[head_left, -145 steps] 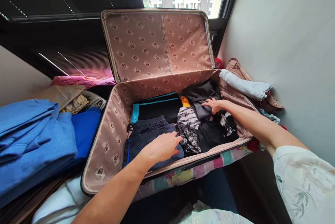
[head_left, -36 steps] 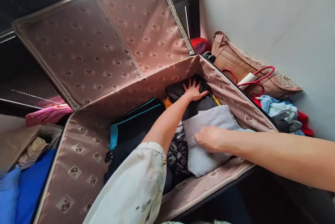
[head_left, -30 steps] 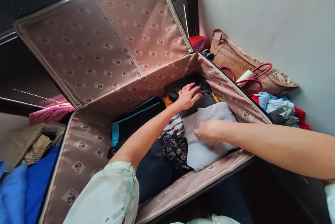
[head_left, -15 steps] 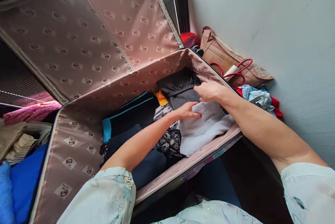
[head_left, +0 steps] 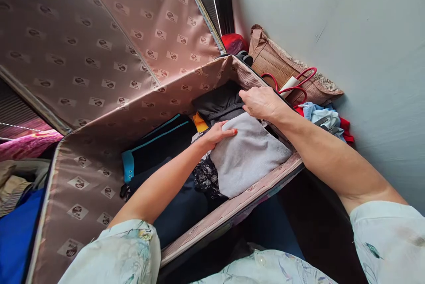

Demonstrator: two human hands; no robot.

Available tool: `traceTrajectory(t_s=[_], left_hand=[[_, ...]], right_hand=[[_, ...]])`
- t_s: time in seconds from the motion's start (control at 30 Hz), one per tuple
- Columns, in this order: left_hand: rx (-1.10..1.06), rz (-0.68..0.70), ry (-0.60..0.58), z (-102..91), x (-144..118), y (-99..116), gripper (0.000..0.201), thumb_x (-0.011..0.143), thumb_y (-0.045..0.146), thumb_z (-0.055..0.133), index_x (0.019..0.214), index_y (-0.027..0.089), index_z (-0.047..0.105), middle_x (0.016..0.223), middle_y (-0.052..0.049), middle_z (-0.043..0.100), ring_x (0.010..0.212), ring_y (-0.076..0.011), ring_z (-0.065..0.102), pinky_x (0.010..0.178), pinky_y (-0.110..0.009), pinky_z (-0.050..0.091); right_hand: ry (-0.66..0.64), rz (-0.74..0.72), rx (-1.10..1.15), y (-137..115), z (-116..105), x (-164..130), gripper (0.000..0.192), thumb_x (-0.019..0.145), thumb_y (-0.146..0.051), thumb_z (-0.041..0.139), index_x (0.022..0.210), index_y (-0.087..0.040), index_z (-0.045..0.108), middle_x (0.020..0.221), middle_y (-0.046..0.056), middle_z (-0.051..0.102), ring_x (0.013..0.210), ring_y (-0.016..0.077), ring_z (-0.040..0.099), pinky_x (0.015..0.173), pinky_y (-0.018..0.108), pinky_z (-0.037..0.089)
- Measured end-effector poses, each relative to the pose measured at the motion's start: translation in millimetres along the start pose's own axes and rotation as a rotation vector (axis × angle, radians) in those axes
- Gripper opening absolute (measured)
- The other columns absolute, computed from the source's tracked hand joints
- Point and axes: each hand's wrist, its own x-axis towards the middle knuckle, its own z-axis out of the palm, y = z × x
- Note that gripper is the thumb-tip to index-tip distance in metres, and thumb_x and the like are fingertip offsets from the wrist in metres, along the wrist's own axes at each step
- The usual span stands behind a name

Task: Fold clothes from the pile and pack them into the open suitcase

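Note:
An open suitcase point(head_left: 76, 186) with pink-brown patterned lining holds folded clothes. Inside it, at the right end, lies a light grey garment point(head_left: 252, 155). My left hand point(head_left: 217, 136) grips its left edge, thumb on top and fingers out of sight underneath. My right hand point(head_left: 260, 102) is closed at the garment's upper edge, its fingertips partly hidden. Behind both hands is a dark grey folded garment point(head_left: 219, 100). A black lace garment point(head_left: 207, 178) shows below my left hand, and a bit of yellow cloth point(head_left: 199, 122) above it.
Dark clothing with blue trim point(head_left: 128, 164) and navy cloth point(head_left: 179, 204) fill the suitcase's left part. The raised lid point(head_left: 109, 32) leans behind. Right of the suitcase are a brown bag point(head_left: 272, 63) with red handles, a pile of clothes point(head_left: 322, 116) and a wall point(head_left: 365, 32).
The light grey garment now lies flatter and wider over the clothes. My left hand has shifted left along it, and the right hand slightly up. The view has moved slightly.

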Motion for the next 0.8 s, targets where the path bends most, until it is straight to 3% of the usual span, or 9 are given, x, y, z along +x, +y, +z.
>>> traceTrajectory(t_s=[0.1, 0.3, 0.37, 0.47, 0.53, 0.63, 0.7, 0.8], left_hand=[[-0.054, 0.034, -0.075, -6.7, -8, 5, 0.071, 0.054, 0.052, 0.096, 0.111, 0.02, 0.067, 0.1, -0.005, 0.073, 0.087, -0.0219, 0.069, 0.08, -0.033, 0.056], [0.193, -0.034, -0.211, -11.4, 2, 19, 0.053, 0.051, 0.035, 0.088, 0.094, 0.021, 0.06, 0.092, -0.001, 0.068, 0.086, -0.0215, 0.066, 0.075, -0.029, 0.053], [0.305, 0.058, -0.203, -2.5, -2, 22, 0.044, 0.056, 0.033, 0.083, 0.09, 0.021, 0.058, 0.09, -0.001, 0.066, 0.088, -0.0221, 0.065, 0.076, -0.029, 0.052], [0.573, 0.243, -0.117, 20.1, -25, 22, 0.031, 0.067, 0.026, 0.075, 0.093, 0.021, 0.059, 0.092, -0.002, 0.067, 0.092, -0.0237, 0.065, 0.084, -0.032, 0.051], [0.706, 0.341, -0.091, 34.7, -47, 18, 0.029, 0.072, 0.023, 0.07, 0.1, 0.021, 0.062, 0.102, -0.004, 0.07, 0.099, -0.0256, 0.065, 0.094, -0.036, 0.05], [0.661, 0.427, -0.16, 39.1, -68, 8, 0.032, 0.076, 0.028, 0.074, 0.107, 0.021, 0.066, 0.116, -0.007, 0.072, 0.111, -0.0274, 0.065, 0.103, -0.038, 0.049], [0.456, 0.365, -0.054, 25.5, -65, -1, 0.03, 0.084, 0.038, 0.073, 0.107, 0.021, 0.067, 0.115, -0.008, 0.073, 0.108, -0.0248, 0.067, 0.099, -0.036, 0.051], [0.058, 0.121, 0.476, -11.1, -37, -14, 0.024, 0.096, 0.043, 0.066, 0.1, 0.019, 0.062, 0.1, -0.008, 0.071, 0.095, -0.0176, 0.069, 0.087, -0.029, 0.054]], right_hand=[[-0.001, 0.003, -0.007, 0, -1, 0, 0.043, 0.103, -0.036, 0.051, 0.138, -0.014, 0.063, 0.123, 0.023, 0.071, 0.118, 0.0365, 0.068, 0.096, 0.043, 0.052], [-0.031, 0.025, 0.013, 2, -1, 1, 0.044, 0.101, -0.034, 0.055, 0.138, -0.012, 0.063, 0.127, 0.027, 0.069, 0.119, 0.0392, 0.067, 0.098, 0.047, 0.05], [-0.115, -0.032, 0.005, 2, 2, 0, 0.05, 0.096, -0.034, 0.066, 0.141, -0.013, 0.061, 0.131, 0.026, 0.068, 0.119, 0.0382, 0.067, 0.099, 0.045, 0.051], [-0.3, -0.241, -0.002, -4, 11, -1, 0.087, 0.073, -0.036, 0.091, 0.151, -0.022, 0.056, 0.144, 0.02, 0.062, 0.132, 0.0388, 0.059, 0.104, 0.045, 0.049], [-0.387, -0.361, -0.017, -12, 19, -1, 0.104, 0.058, -0.034, 0.097, 0.152, -0.025, 0.055, 0.148, 0.016, 0.061, 0.139, 0.0403, 0.052, 0.111, 0.05, 0.045], [-0.565, -0.449, -0.078, -26, 30, 0, 0.078, 0.06, -0.023, 0.091, 0.135, -0.02, 0.069, 0.128, 0.012, 0.073, 0.128, 0.0349, 0.062, 0.113, 0.05, 0.041], [-0.638, -0.472, -0.111, -33, 35, 1, 0.055, 0.067, -0.013, 0.082, 0.122, -0.018, 0.076, 0.116, 0.012, 0.077, 0.115, 0.0302, 0.069, 0.107, 0.044, 0.047], [-0.629, -0.482, -0.131, -37, 38, 3, 0.046, 0.072, -0.004, 0.073, 0.117, -0.013, 0.079, 0.113, 0.016, 0.078, 0.108, 0.0299, 0.073, 0.092, 0.037, 0.053]])
